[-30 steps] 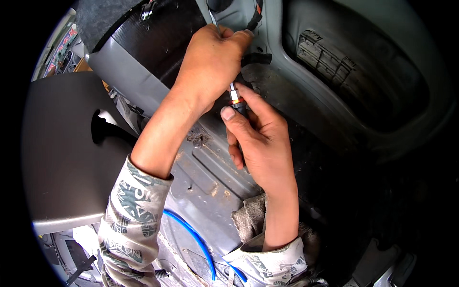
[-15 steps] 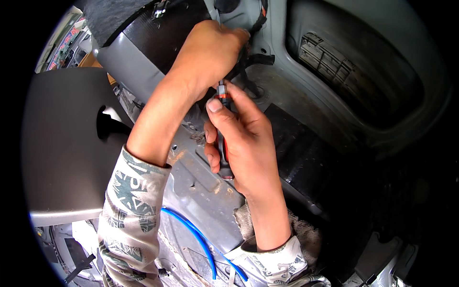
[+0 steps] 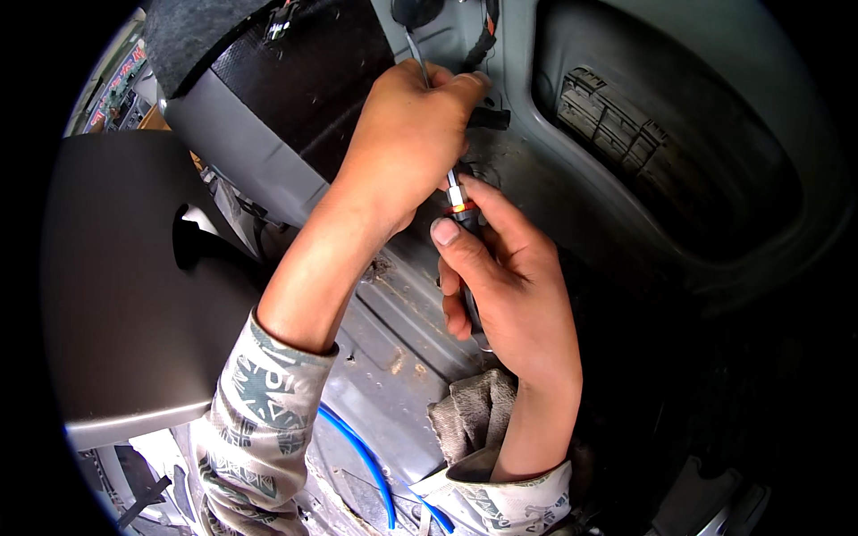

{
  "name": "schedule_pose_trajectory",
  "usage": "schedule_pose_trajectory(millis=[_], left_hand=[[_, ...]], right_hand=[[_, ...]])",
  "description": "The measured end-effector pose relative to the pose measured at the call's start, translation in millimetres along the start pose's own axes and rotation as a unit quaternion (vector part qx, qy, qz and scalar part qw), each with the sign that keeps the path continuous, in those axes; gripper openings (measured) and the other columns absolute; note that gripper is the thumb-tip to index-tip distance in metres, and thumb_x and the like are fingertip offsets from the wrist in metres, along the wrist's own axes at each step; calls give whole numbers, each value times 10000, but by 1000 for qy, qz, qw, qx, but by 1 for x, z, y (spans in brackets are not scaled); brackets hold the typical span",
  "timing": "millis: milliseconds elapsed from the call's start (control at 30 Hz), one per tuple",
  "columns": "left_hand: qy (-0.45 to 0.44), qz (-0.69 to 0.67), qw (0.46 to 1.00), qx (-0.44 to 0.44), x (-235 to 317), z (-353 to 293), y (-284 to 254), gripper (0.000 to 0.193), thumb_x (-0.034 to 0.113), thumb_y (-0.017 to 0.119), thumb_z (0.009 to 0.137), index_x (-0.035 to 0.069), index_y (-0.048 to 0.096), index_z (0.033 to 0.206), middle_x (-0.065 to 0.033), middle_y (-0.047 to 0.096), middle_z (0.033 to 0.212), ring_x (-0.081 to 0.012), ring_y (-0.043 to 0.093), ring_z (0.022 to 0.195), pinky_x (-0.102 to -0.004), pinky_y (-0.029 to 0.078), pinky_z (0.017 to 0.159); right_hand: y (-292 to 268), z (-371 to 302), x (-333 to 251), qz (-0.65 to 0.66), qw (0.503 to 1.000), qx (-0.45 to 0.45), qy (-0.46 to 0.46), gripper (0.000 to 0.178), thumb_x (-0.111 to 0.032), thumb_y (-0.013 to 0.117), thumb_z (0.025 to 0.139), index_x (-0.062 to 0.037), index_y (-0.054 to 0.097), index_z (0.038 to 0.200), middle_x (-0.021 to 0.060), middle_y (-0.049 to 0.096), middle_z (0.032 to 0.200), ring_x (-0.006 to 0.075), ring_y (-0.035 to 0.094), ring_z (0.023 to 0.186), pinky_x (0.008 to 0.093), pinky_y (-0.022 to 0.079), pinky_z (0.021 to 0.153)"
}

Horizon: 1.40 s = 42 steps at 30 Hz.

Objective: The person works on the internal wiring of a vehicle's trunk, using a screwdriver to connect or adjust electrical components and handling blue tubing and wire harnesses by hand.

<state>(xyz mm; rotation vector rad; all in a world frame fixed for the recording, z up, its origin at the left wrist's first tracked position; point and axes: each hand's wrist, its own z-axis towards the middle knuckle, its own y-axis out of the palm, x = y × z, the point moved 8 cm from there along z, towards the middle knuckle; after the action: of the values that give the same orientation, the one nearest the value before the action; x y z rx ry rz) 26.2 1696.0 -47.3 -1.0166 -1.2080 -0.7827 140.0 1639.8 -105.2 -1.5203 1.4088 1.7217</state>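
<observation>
A screwdriver with a black and red handle and a metal shaft slants up through both of my hands. My right hand is wrapped round its handle, the thumb lying along the collar. Higher up, my left hand is closed round the shaft, and the far part of the metal shaft comes out above the knuckles. That end points at a dark round part on the grey body panel. A black hose-like piece sticks out just right of my left hand.
A grey wall panel with a deep recess rises on the right. Wrapped wiring runs down at the top. A large dark panel stands at left. Blue tubing and a crumpled grey-brown cloth lie on the metal floor.
Both hands and the screwdriver sit lower and further right in the picture. More of the shaft shows above my left hand. The view itself has shifted slightly.
</observation>
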Motion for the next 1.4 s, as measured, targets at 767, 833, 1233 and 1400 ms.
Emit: schedule_pose_trajectory(millis=[767, 833, 1233, 1400], left_hand=[[63, 51, 997, 5, -1, 20, 0, 180, 198, 598, 936, 45, 565, 846, 46, 434, 603, -49, 361, 503, -217, 330, 471], [60, 11, 998, 1, 1, 13, 2, 176, 192, 595, 938, 52, 552, 843, 46, 429, 603, -49, 355, 496, -219, 331, 466], [61, 22, 998, -23, -8, 23, 16, 225, 199, 657, 915, 76, 506, 802, 50, 420, 599, -55, 358, 502, -219, 330, 476], [43, -31, 998, -42, -15, 16, 20, 217, 195, 650, 917, 71, 518, 797, 59, 401, 590, -52, 328, 492, -222, 316, 473]], right_hand=[[10, 11, 3, -59, 992, 45, -102, 335, -111, 611, 949, -10, 549, 1262, -32, 463, 618, 35, 418, 477, 226, 357, 411], [9, 11, 6, -71, 990, 50, -114, 294, -111, 605, 951, -22, 561, 1228, -38, 455, 608, 34, 415, 475, 230, 362, 414], [3, 14, -2, -173, 959, 108, -199, 292, -75, 579, 927, -10, 515, 1205, 231, 665, 919, 432, 647, 874, 464, 493, 699], [3, 5, 5, -255, 919, 182, -241, 315, -75, 618, 915, 5, 544, 1211, 231, 666, 917, 370, 669, 843, 427, 506, 708]])
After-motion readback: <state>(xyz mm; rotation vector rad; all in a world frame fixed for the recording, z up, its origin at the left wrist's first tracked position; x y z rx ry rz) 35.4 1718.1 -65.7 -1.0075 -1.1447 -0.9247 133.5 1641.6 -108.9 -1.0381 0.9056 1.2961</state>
